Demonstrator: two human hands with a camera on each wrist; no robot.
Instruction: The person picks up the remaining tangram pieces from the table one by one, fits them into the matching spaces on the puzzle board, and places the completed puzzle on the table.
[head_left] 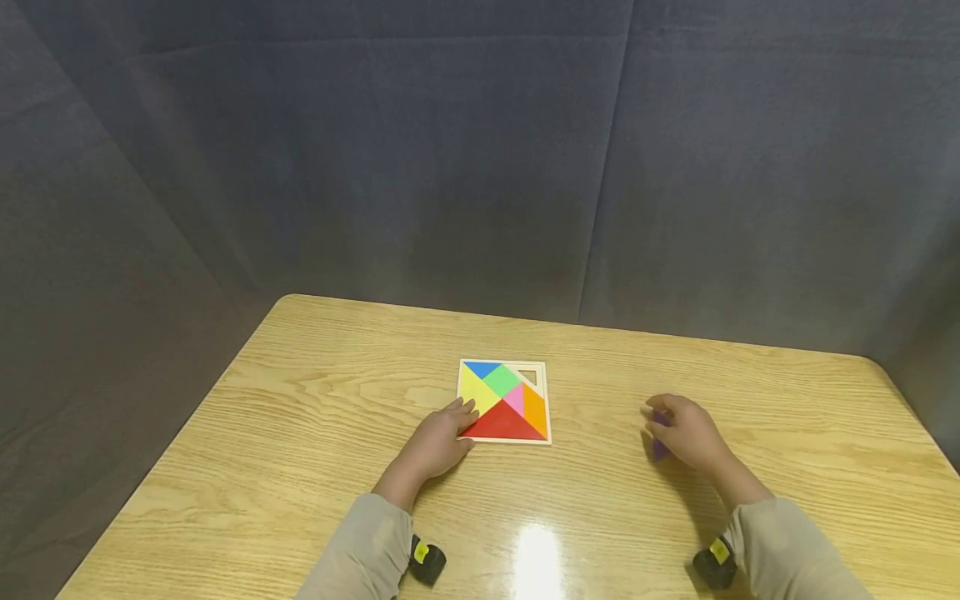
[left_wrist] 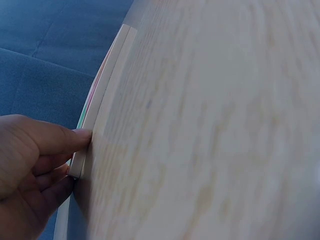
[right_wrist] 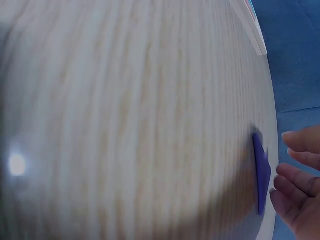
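A square wooden tangram board (head_left: 540,379) lies on the table, with blue, green, yellow, pink, orange and red pieces in it. Its upper right corner shows bare wood with a small triangular cutout. My left hand (head_left: 438,442) holds the board's near left corner. Seen from the left wrist, the thumb (left_wrist: 75,139) presses the board's side edge and the other fingers bend around the corner. Off to the right, a purple triangle piece (head_left: 659,451) lies flat under my right hand (head_left: 692,433). In the right wrist view, those fingers (right_wrist: 295,177) are spread just above the triangle.
The wood-grain table (head_left: 337,375) has rounded far corners. Dark grey cloth (head_left: 450,167) hangs behind it and along the left side. A bright light reflection lies on the table near the front.
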